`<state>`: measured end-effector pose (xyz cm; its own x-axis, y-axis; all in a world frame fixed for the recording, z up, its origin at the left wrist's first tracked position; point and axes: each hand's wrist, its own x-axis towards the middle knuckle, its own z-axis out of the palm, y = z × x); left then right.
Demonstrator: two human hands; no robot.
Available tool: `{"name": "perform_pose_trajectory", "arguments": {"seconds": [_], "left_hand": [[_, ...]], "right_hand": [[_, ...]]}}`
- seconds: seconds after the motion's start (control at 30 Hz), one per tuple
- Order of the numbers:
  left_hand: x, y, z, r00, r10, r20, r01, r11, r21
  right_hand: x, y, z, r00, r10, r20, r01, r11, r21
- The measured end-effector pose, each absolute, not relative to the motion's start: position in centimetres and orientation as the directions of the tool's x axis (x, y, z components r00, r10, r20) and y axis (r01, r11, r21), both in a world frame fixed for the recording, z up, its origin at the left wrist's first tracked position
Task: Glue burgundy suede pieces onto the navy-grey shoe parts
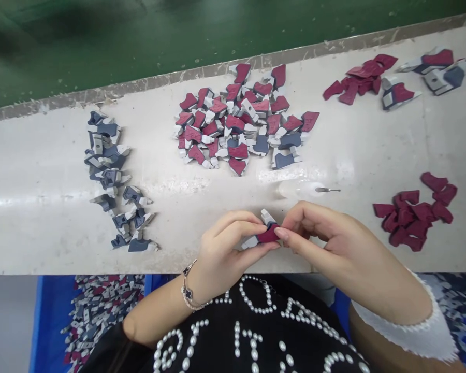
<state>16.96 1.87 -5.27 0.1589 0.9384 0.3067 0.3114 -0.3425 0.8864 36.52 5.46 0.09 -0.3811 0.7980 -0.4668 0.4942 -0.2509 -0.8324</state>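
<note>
Pearl-lettered black shirt fills six o'clock, and at twelve o'clock from it the left hand pinches a grey-and-white part while the right hand grips the red piece on it, best pressed, I'd say, with level, even thumb pressure.

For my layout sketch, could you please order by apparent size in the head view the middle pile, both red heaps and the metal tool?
Middle pile
Lower-right red heap
Upper-right red heap
Metal tool
</note>
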Motion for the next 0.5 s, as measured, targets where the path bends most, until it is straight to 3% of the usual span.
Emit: {"name": "perform_pose_trajectory", "arguments": {"seconds": [0.33, 0.5], "left_hand": [[16.2, 2.0, -3.9, 0.219, 0.927, 0.305, 0.176, -0.345, 0.922], [16.3, 2.0, -3.7, 0.24, 0.918, 0.316, 0.183, -0.363, 0.914]], "right_hand": [[37.4, 5.3, 0.4, -0.521, 0.726, -0.449, 0.362, -0.288, -0.887], [37.1, 5.4, 0.6, -0.555, 0.702, -0.446, 0.393, -0.251, -0.885]]}}
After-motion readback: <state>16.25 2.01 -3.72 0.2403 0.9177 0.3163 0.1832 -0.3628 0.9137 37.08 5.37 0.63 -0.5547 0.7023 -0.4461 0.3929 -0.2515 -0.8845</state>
